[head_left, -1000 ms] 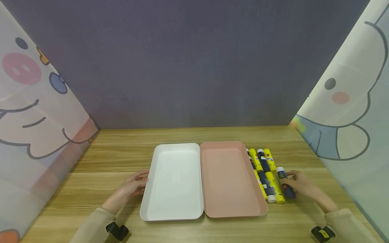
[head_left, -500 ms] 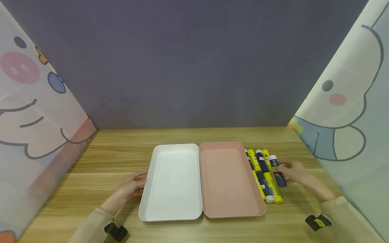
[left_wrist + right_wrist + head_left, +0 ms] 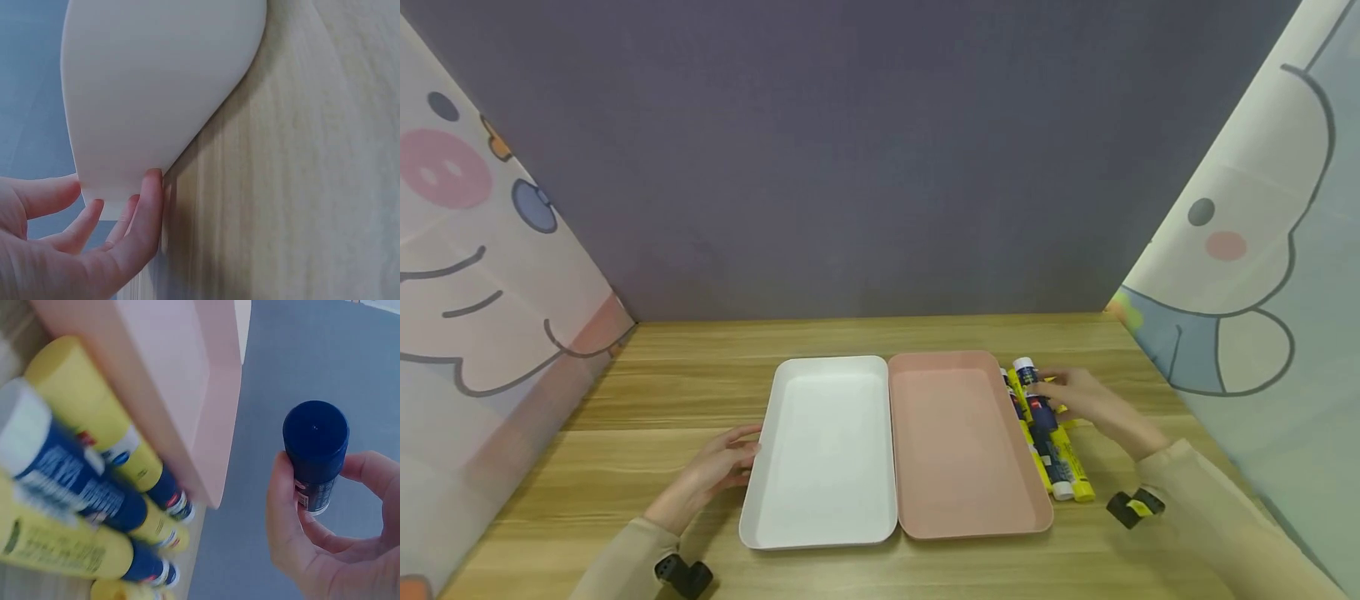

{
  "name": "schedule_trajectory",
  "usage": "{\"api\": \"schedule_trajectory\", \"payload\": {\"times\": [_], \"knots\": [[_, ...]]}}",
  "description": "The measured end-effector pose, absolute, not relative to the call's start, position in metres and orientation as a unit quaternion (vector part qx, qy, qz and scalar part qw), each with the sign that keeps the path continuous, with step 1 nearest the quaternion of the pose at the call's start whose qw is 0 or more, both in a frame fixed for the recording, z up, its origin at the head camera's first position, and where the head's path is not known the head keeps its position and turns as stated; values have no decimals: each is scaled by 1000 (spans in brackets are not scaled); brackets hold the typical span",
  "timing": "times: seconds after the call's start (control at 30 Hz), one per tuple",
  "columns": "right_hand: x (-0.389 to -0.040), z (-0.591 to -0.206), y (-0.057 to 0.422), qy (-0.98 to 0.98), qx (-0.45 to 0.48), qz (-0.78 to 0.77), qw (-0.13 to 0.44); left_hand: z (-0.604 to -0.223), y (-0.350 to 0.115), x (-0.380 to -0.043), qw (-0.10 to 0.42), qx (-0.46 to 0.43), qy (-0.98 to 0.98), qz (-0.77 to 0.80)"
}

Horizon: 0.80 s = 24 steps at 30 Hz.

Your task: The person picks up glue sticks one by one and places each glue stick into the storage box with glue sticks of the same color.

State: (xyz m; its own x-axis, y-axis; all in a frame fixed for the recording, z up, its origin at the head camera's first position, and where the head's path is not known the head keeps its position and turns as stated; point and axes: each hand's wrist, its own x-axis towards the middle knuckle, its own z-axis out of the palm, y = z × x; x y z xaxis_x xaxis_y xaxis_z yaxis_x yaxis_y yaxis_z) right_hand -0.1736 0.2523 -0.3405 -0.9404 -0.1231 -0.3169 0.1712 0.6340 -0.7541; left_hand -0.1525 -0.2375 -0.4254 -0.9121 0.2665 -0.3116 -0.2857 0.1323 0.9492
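Observation:
A navy glue stick with a white cap [image 3: 1040,413] is pinched between the thumb and fingers of my right hand [image 3: 1084,402]. In the right wrist view the held glue stick [image 3: 315,440] is raised, its dark base toward the camera. Below and beside it, yellow and navy glue sticks [image 3: 1073,468] lie in two rows along the pink tray [image 3: 966,454]; the hand and held stick hide some of them. On the other side, my left hand [image 3: 711,471] touches the left side of the white tray [image 3: 820,454]. Its fingertips rest against the outer wall in the left wrist view.
Both trays stand side by side on the wooden table [image 3: 692,367], their insides bare. A dark grey panel [image 3: 872,167] rises behind the table. Cartoon-printed sheets [image 3: 1232,250] flank it on both sides.
My right hand has lifted the navy glue stick off the table at the far right and carried it left and away from me, over the other sticks. The left hand stays at the white tray.

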Motion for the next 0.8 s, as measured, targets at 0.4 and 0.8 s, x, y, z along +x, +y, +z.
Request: {"api": "schedule_trajectory", "payload": {"times": [0.4, 0.8], "knots": [[-193, -339, 216, 863, 6, -466, 193, -434, -245, -154, 211, 24, 703, 679], [-215, -341, 185, 835, -2, -500, 231, -426, -238, -154, 213, -12, 725, 654]]}}
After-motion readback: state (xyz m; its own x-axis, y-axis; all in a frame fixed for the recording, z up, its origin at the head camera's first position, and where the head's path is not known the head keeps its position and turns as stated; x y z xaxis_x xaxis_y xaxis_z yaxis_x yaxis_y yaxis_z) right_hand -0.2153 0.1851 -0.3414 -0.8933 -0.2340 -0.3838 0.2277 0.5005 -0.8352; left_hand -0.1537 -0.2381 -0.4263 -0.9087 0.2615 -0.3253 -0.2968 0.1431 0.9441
